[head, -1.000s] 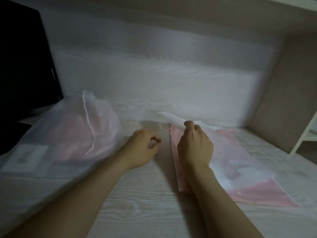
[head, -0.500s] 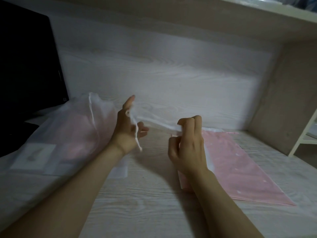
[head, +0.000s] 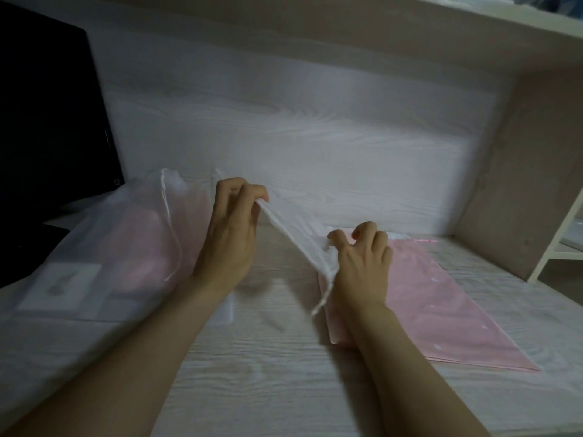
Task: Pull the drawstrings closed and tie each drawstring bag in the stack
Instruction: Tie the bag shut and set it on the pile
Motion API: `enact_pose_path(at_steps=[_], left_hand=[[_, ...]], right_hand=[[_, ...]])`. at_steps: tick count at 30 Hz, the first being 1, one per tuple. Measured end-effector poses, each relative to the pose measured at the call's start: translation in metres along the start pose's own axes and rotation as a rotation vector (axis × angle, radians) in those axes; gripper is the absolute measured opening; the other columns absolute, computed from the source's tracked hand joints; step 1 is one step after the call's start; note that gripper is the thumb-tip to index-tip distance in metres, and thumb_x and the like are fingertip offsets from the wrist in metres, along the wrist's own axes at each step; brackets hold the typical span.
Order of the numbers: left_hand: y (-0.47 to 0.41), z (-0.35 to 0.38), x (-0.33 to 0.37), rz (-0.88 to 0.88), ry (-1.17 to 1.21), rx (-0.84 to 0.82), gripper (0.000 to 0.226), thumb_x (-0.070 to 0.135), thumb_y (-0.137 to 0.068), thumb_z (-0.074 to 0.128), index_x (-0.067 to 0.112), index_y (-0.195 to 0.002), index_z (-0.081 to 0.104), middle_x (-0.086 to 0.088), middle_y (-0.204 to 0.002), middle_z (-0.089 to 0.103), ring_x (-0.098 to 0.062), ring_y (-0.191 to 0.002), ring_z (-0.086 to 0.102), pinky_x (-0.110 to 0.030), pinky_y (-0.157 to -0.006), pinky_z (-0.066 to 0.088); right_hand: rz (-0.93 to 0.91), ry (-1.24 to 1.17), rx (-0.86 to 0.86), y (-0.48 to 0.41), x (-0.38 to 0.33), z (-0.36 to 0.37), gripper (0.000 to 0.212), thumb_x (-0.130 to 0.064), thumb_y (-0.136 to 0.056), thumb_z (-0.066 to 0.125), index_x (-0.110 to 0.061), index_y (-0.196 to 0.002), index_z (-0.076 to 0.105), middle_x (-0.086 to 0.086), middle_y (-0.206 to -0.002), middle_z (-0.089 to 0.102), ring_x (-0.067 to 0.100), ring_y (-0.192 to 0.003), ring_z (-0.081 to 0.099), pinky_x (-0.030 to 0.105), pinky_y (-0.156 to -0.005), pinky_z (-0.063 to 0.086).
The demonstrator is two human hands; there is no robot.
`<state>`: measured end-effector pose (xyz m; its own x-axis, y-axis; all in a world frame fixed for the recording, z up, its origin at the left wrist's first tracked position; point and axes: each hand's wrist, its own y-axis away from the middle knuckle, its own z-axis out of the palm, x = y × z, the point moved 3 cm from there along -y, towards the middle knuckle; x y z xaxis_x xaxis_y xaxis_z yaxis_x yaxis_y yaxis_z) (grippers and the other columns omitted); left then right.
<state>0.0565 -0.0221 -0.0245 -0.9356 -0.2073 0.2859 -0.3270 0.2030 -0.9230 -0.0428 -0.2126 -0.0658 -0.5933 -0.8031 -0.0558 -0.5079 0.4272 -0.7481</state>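
A sheer white drawstring bag [head: 293,230] hangs stretched between my two hands above the desk. My left hand [head: 232,228] pinches its top edge at the upper left. My right hand [head: 361,261] grips the other end, and a white drawstring [head: 323,296] dangles below it. Under my right hand a stack of flat pink bags [head: 441,307] lies on the desk. A pile of white sheer bags [head: 126,244] with pink inside sits to the left, a cord running down its front.
The pale wood desk [head: 268,373] ends at a back panel and a side wall [head: 517,184] on the right. A dark monitor [head: 47,121] stands at the far left. A white shelf frame [head: 558,244] shows at the right edge.
I lifted a white bag off the pink stack. My left hand rose and now pinches its edge; my right hand moved right, stretching the bag between them.
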Motion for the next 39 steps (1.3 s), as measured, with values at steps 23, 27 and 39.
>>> enact_pose_path(at_steps=[23, 27, 39], left_hand=[[0.008, 0.008, -0.006, 0.207, -0.616, -0.046, 0.026, 0.050, -0.102, 0.060, 0.025, -0.098, 0.068, 0.008, -0.109, 0.067, -0.029, -0.115, 0.047, -0.050, -0.090, 0.027], [0.008, 0.006, -0.005, 0.241, -0.571, -0.031, 0.028, 0.052, -0.100, 0.064, 0.026, -0.092, 0.068, 0.010, -0.126, 0.068, -0.028, -0.122, 0.048, -0.051, -0.093, 0.025], [0.014, 0.017, -0.007, 0.092, -0.548, -0.187, 0.029, 0.011, -0.101, 0.060, 0.016, -0.129, 0.055, -0.004, -0.106, 0.069, -0.033, -0.099, 0.056, -0.046, -0.084, 0.035]], right_hand=[[-0.095, -0.738, -0.530, 0.015, -0.022, -0.019, 0.094, -0.076, -0.074, 0.068, -0.031, -0.153, 0.044, -0.003, -0.151, 0.048, 0.015, -0.138, 0.045, 0.039, -0.113, 0.042], [-0.120, -0.556, -0.255, 0.006, -0.011, -0.009, 0.044, -0.008, -0.075, 0.053, -0.023, -0.111, 0.071, 0.006, -0.101, 0.072, 0.032, -0.101, 0.066, 0.044, -0.081, 0.055], [0.276, -0.499, 0.208, 0.001, 0.016, -0.030, 0.062, 0.004, -0.077, 0.054, -0.015, -0.134, 0.040, 0.012, -0.127, 0.038, 0.036, -0.079, 0.050, 0.041, -0.056, 0.041]])
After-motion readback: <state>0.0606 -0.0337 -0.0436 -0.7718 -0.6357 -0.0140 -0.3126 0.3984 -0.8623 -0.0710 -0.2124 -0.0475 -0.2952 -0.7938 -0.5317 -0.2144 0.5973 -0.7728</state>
